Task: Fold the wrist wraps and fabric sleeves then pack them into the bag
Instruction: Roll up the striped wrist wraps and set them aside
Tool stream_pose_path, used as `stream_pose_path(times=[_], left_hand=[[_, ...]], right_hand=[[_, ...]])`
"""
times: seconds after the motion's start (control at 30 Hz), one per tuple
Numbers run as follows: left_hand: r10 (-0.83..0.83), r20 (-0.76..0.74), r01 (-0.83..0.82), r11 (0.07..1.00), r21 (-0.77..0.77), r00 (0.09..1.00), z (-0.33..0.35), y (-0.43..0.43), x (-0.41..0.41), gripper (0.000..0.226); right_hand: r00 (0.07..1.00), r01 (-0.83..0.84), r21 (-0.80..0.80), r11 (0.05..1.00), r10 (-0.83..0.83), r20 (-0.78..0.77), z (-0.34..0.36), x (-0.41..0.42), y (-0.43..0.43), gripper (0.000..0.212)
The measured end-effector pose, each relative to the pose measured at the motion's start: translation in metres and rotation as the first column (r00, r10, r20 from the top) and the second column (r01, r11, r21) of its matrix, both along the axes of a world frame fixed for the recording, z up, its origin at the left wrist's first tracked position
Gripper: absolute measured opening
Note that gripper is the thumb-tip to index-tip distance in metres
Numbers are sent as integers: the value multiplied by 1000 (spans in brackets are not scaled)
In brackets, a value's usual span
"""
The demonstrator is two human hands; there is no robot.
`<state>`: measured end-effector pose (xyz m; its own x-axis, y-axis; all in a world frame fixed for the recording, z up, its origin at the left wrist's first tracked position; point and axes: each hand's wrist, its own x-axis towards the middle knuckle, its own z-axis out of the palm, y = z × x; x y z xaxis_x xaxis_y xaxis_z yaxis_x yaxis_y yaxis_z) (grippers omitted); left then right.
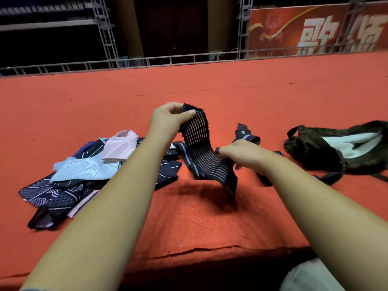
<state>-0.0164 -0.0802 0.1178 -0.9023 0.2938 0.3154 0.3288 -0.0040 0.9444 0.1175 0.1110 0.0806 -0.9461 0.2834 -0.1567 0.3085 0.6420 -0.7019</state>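
Note:
A black wrist wrap with thin pale stripes (201,150) hangs in the air above the red carpet. My left hand (170,118) pinches its upper end, held high. My right hand (245,153) grips the wrap lower down at its right side, and the wrap's lower end droops toward the carpet. Another dark wrap (244,134) lies just behind my right hand. To the left lies a pile of fabric sleeves (79,171) in pink, light blue and dark patterned cloth. The dark bag (327,152) lies open at the right, showing a white lining.
The red carpeted platform (210,217) ends in a front edge close to me. A metal truss rail (189,59) runs along the far edge, with a red banner (315,30) behind it at the upper right. A pale trouser leg (310,276) shows at the bottom right.

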Motion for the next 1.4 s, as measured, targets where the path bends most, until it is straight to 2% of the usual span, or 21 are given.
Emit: stream_pose_path(times=[0.07,0.13,0.17,0.2,0.23,0.3,0.37,0.5,0.7,0.83,1.0,1.13,1.23,1.4], left_hand=[[-70,9,70,998,5,997,8,1,7,21],[-110,21,110,994,-24,994,14,2,13,19],[-130,29,131,991,-38,991,16,2,16,19],[-152,34,154,987,-47,988,17,3,18,19],[-168,29,170,984,-56,985,17,3,19,19],[-162,-3,161,984,-78,987,18,2,21,16],[-125,-25,122,988,-91,992,19,0,21,14],[-98,-56,91,990,-111,994,20,-7,15,13],[-68,-97,54,989,-134,993,14,-9,16,10],[-53,-114,36,989,-145,992,11,-4,24,10],[-60,-209,2,963,-268,976,0,4,39,12],[-40,-380,-116,918,-379,924,-12,8,50,17],[-65,-471,-147,905,-399,880,-26,13,53,20],[-88,-540,-193,875,-443,837,-46,21,53,26]], right_hand=[[984,-85,-157,984,108,145,4,11,-1,52],[975,-145,-129,981,164,147,4,13,-4,66],[986,-156,-123,980,163,46,4,13,-7,64],[985,-164,-184,969,150,-86,3,13,-11,58],[974,-172,-300,938,116,-195,3,12,-16,51],[951,-185,-471,863,38,-305,4,9,-25,38],[942,-126,-462,878,-41,-334,6,3,-32,30],[933,-11,-457,890,-156,-325,12,-2,-37,32],[950,82,-516,853,-223,-218,15,-13,-35,43],[953,94,-573,814,-240,-184,15,-19,-37,37],[925,65,-776,628,-329,-189,9,-21,-37,25],[920,-3,-888,460,-348,-183,4,-23,-32,28],[925,-18,-913,409,-339,-170,1,-22,-27,29],[929,-48,-927,371,-325,-178,0,-20,-24,31]])
